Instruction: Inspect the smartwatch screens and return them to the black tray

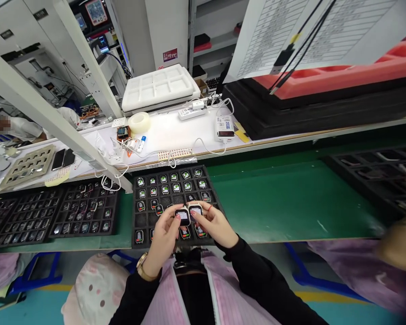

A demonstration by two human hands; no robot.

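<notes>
Two smartwatch cases with lit screens are held side by side over a black foam tray [140,220]. My left hand [166,228] is closed around the left smartwatch [183,217], its thumb on the screen. The right smartwatch [196,209] sits in my closed right hand [214,224], the thumb pressing its face. Beneath them, the tray's compartments hold several more watches, such as one with a green and white screen [176,187] and one with an orange strip on its screen [139,236]. My hands cover part of the tray's lower middle.
More watch trays [86,210] stand to the left, and another black tray [368,167] lies on the right by a co-worker's blurred arm. On the shelf are a tape roll [139,121], a charger box [224,127], cables and white foam trays [160,90]. A post [59,108] rises at left.
</notes>
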